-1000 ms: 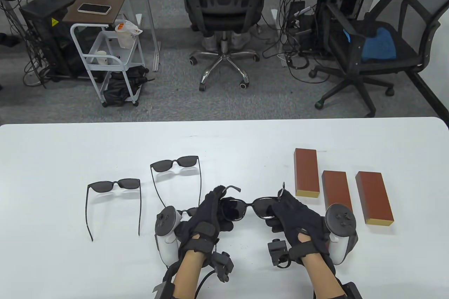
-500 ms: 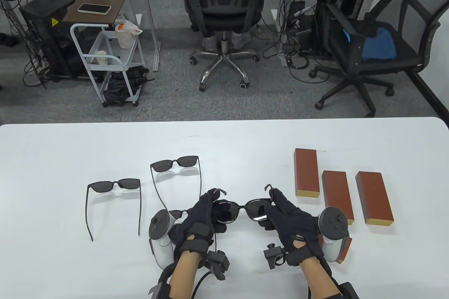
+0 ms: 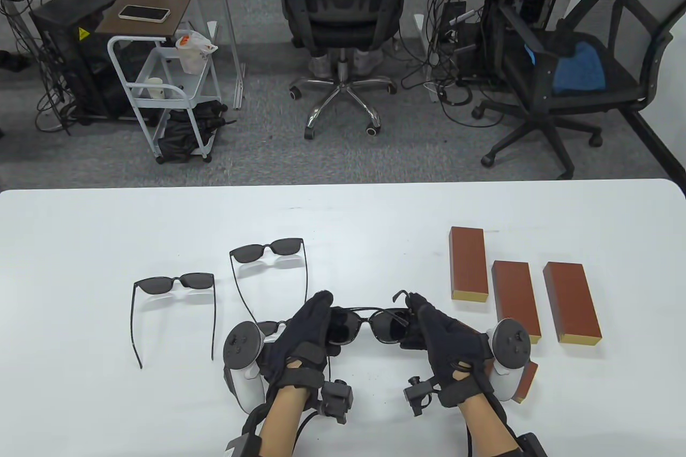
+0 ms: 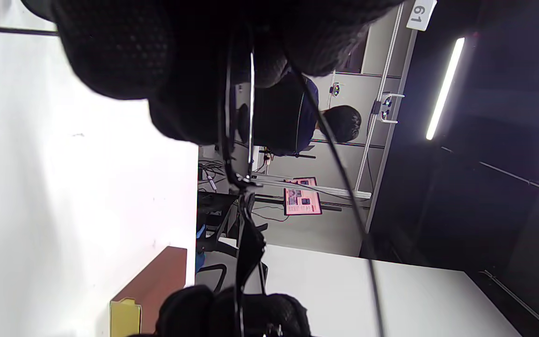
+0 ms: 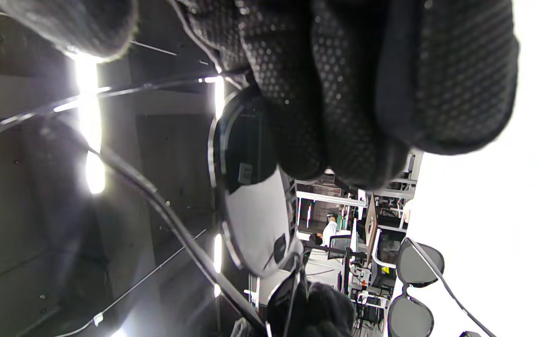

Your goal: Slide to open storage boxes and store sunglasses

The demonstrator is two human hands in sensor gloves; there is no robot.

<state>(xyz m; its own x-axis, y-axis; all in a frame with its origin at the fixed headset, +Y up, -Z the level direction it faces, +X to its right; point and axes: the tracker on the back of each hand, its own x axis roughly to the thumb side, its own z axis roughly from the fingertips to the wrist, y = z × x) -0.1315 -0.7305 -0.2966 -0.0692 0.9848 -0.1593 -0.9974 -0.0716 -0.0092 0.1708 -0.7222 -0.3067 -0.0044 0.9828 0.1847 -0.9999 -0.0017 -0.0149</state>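
Observation:
I hold a pair of black sunglasses (image 3: 370,324) above the table near its front edge, one end in each hand. My left hand (image 3: 316,326) grips the left lens end; my right hand (image 3: 423,320) grips the right end, where a folded temple tip sticks up. The glasses also show in the left wrist view (image 4: 239,140) and the right wrist view (image 5: 246,187). Two more black sunglasses lie open on the table, one at left (image 3: 174,284) and one nearer the middle (image 3: 268,249). Three closed brown storage boxes (image 3: 469,263) (image 3: 515,293) (image 3: 571,294) lie at right.
A fourth brown box (image 3: 524,383) lies partly hidden under my right hand's tracker. The white table (image 3: 343,210) ends at the far edge, with office chairs, a cart and cables on the floor beyond.
Both hands drew slightly toward me and closer together. The temples of the held sunglasses have been folding in toward the lenses; the left temple no longer sticks out.

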